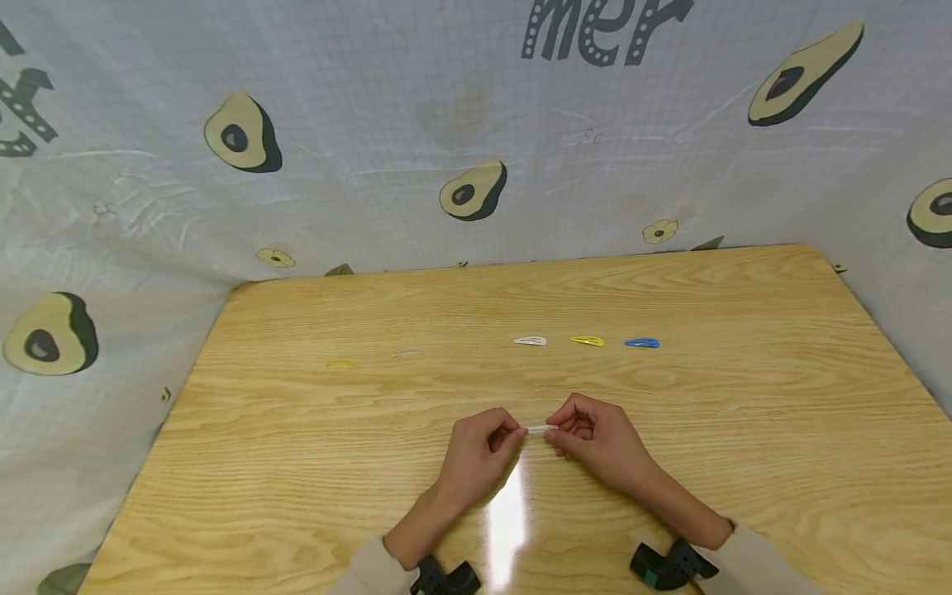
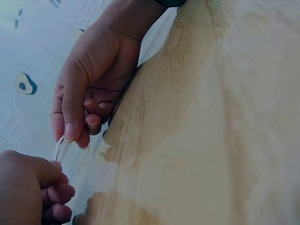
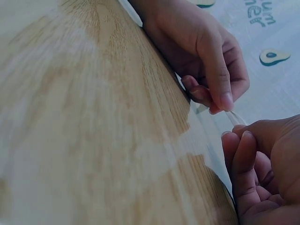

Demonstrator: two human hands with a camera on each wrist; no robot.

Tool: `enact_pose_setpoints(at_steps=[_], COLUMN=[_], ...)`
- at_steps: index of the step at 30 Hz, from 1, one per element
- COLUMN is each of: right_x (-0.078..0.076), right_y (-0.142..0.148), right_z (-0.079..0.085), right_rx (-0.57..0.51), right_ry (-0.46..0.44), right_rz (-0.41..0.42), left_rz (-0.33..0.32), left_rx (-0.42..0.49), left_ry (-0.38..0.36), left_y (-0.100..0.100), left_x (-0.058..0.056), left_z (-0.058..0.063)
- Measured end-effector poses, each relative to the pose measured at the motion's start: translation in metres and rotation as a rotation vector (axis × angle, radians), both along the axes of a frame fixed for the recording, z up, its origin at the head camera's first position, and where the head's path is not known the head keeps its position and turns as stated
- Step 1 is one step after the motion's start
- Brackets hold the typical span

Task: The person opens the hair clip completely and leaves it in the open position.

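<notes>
Thumb and fingertips of my left hand (image 1: 476,454) pinch one end of a thin white elastic band (image 1: 539,430). My right hand (image 1: 595,438) pinches its other end, so the band spans the short gap between the hands, low over the table. The left wrist view shows the band (image 2: 61,150) as a narrow loop with two strands, the left hand (image 2: 28,187) close by and the right hand (image 2: 91,89) beyond. Both ends are hidden under fingertips. In the right wrist view a piece of the band (image 3: 236,118) shows between the thumbs.
Farther back on the wooden table (image 1: 335,463) lie a white snap hair clip (image 1: 530,340), a yellow one (image 1: 588,340) and a blue one (image 1: 643,342) in a row. To their left are a thin yellow band (image 1: 340,363) and a thin white band (image 1: 406,352). An avocado-print sheet (image 1: 357,198) hangs behind.
</notes>
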State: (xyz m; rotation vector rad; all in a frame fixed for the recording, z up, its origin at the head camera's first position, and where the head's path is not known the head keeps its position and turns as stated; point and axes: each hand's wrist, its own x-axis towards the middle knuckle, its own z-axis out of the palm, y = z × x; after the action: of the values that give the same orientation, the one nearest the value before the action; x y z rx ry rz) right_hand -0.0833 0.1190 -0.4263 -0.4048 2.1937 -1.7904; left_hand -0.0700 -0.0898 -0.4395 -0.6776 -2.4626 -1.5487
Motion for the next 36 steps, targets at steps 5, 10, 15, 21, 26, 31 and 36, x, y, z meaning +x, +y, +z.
enact_pose_setpoints(at_steps=[5, 10, 15, 21, 26, 31, 36], right_x=[0.0000, -0.0002, 0.0003, -0.0001, 0.0000, 0.0000, -0.0004], right_y=[-0.0004, -0.0008, -0.0027, -0.0010, -0.0009, -0.0003, 0.0001], right_z=[-0.0007, -0.0018, -0.0019, -0.0016, -0.0011, -0.0008, -0.0024], right_rx=[0.003, 0.026, 0.059, 0.026, 0.010, 0.017, 0.031], right_ry=[0.001, 0.013, 0.042, 0.021, 0.010, 0.000, -0.006], right_rz=[-0.008, -0.010, -0.012, -0.003, 0.001, 0.003, 0.005], left_rz=[-0.009, -0.009, -0.001, 0.002, 0.005, 0.010, 0.018], left_rx=[-0.002, -0.006, -0.015, -0.014, -0.011, -0.010, -0.012], left_ry=[0.012, 0.021, 0.032, 0.046, 0.049, 0.045, 0.053], left_y=[0.0002, -0.0002, -0.0005, 0.0000, 0.0005, 0.0009, 0.0012], left_x=[-0.0005, -0.0007, -0.0008, -0.0010, -0.0010, -0.0003, -0.0001], left_z=[0.0000, -0.0008, -0.0013, -0.0014, -0.0017, -0.0017, -0.0024])
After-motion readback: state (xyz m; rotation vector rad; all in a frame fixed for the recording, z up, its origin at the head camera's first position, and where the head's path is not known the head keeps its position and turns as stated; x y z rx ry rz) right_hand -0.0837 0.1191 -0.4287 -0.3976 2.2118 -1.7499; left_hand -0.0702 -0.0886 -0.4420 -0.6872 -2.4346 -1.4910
